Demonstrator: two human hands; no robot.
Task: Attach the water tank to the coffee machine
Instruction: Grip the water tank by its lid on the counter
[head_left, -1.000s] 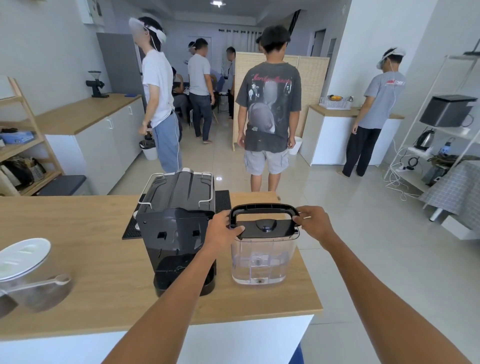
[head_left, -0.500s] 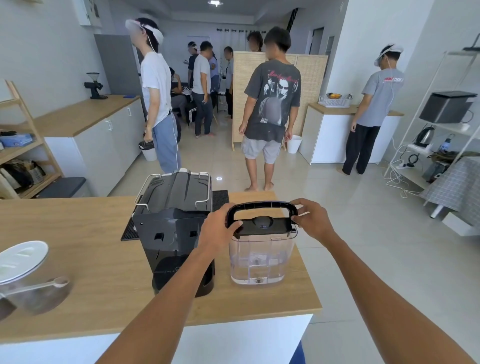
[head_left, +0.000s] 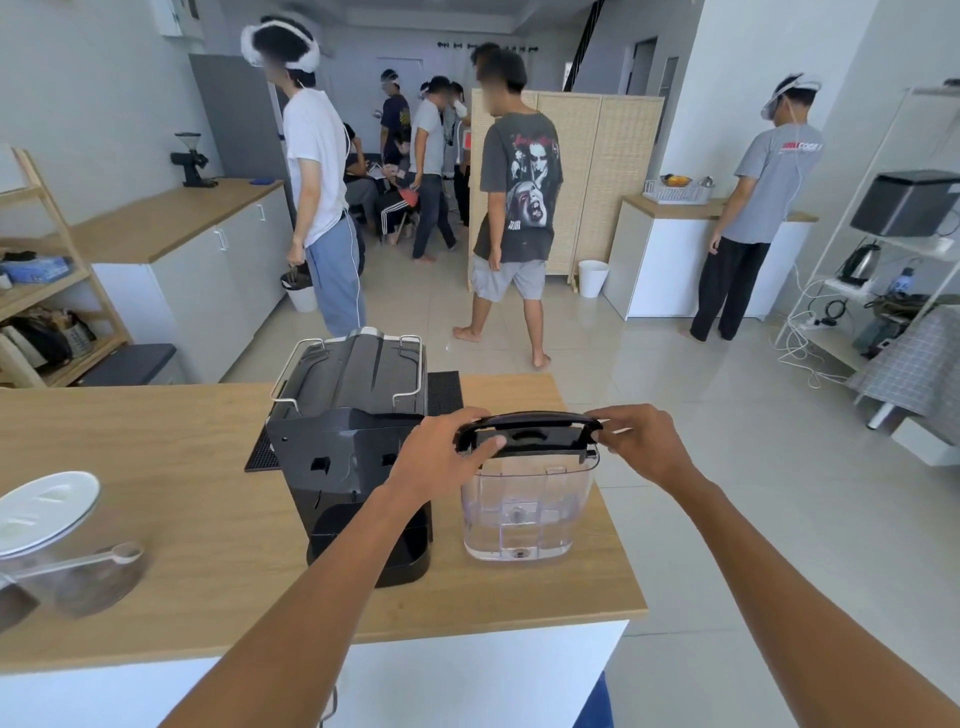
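A clear plastic water tank (head_left: 527, 512) with a black lid and handle (head_left: 530, 434) stands on the wooden counter (head_left: 197, 525), just right of the black coffee machine (head_left: 353, 441). My left hand (head_left: 441, 454) grips the left end of the tank's black top, thumb on the lid. At the right end, my right hand (head_left: 641, 447) holds the top. The lid looks tilted up at the front. The tank is apart from the machine, its base on the counter.
A lidded glass jar with a measuring scoop (head_left: 57, 540) sits at the counter's left. A black drip mat (head_left: 444, 392) lies behind the machine. The counter's right edge is just beyond the tank. Several people stand on the tiled floor beyond.
The tank's black top and handle have tipped forward and lifted slightly under both hands. The tank base stays in place. A person in the dark shirt walked left.
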